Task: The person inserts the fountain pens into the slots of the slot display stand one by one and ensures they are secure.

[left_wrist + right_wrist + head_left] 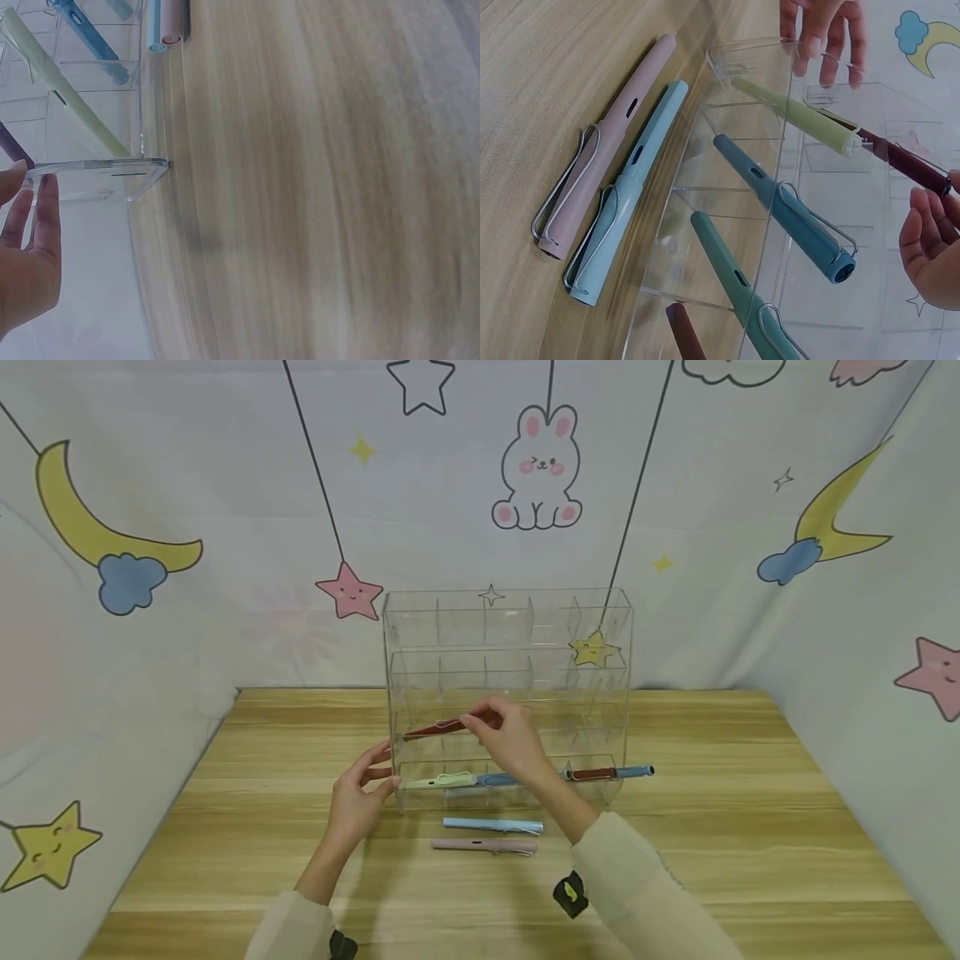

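Observation:
Near the left end of a clear acrylic pen rack point(507, 648), my right hand point(510, 739) pinches a dark red pen point(438, 727) by its clip end. The pen lies almost level, one row above the bottom, its other end close to the rack's left side. My left hand point(358, 795) holds the edge of that left side panel point(97, 166), thumb towards the front and fingers on the outside. Along the bottom row lean a light green pen point(799, 116), a blue pen point(784, 210), a teal pen point(739, 289), another dark red pen point(592, 774) and a blue pen point(635, 771) at the right end.
In front of the rack, a light blue pen point(492, 825) and a pink pen point(483, 845) lie side by side on the wooden table point(712, 860). A white printed cloth point(247, 527) hangs behind and at both sides.

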### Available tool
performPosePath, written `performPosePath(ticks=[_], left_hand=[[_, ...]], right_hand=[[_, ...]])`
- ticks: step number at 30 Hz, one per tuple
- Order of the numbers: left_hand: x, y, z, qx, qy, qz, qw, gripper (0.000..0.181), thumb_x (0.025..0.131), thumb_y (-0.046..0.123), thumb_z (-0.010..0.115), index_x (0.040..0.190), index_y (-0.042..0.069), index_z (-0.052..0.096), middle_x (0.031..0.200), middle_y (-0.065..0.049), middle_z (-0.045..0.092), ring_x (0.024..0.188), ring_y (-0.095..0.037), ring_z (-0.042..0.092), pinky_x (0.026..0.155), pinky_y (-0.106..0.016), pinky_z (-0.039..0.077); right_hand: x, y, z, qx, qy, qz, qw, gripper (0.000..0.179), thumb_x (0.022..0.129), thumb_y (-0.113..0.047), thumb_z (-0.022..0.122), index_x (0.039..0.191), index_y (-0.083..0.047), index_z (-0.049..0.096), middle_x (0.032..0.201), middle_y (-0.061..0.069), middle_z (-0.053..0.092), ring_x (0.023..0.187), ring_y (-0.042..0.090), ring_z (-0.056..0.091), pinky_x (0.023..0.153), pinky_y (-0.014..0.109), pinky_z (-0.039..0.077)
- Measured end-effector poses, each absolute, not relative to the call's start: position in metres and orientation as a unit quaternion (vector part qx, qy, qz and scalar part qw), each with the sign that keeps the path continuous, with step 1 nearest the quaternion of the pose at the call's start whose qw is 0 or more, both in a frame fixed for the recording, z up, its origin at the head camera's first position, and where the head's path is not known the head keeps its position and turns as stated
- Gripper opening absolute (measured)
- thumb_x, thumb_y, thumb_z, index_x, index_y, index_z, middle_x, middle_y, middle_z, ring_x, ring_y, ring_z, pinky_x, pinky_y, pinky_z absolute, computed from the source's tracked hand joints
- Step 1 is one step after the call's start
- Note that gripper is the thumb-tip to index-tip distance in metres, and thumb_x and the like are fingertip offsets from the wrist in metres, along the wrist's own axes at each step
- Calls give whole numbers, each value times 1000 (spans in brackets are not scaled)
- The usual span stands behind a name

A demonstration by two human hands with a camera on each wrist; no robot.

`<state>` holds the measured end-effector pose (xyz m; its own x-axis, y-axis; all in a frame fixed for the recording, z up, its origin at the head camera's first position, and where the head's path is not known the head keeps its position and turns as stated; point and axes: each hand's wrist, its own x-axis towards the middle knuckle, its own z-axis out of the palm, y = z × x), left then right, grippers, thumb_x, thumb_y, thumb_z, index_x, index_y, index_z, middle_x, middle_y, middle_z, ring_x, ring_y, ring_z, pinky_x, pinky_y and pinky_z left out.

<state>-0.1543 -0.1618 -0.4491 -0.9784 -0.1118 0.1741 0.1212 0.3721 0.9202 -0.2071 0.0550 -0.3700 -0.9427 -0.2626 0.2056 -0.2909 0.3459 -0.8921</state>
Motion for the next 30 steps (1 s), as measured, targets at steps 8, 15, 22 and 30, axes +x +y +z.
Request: performPosePath(ticks=[8,15,22,30], left_hand=[[-153,-161,-448,-7,-815,-568,112,53,79,-10,64,128,4,50,117,-20,56,96,-34,59,70,-25,50],[-153,-161,-447,-10,-812,-572,114,53,79,-11,64,128,3,50,117,-21,56,97,-34,59,68,-20,49],[-152,-161,-446,-6,-815,-569,110,54,79,-10,64,129,4,50,118,-20,56,97,-34,58,70,-23,49],[-152,-161,-445,-7,-815,-569,107,53,80,-9,64,129,3,49,118,-21,55,98,-34,58,72,-25,49]], right_hand=[[-206,55,-370,186,-820,541,18,11,87,-11,63,93,-2,66,77,3,61,64,16,58,55,24,48],[-204,58,-369,205,-818,538,15,14,87,-10,63,97,-2,65,80,4,62,65,13,56,57,24,47],[-205,62,-369,209,-820,533,3,17,87,-11,62,101,-1,65,79,5,61,68,20,58,56,24,45],[-206,65,-370,211,-821,530,-14,21,86,-12,64,105,-3,64,82,3,61,70,20,58,58,25,46]])
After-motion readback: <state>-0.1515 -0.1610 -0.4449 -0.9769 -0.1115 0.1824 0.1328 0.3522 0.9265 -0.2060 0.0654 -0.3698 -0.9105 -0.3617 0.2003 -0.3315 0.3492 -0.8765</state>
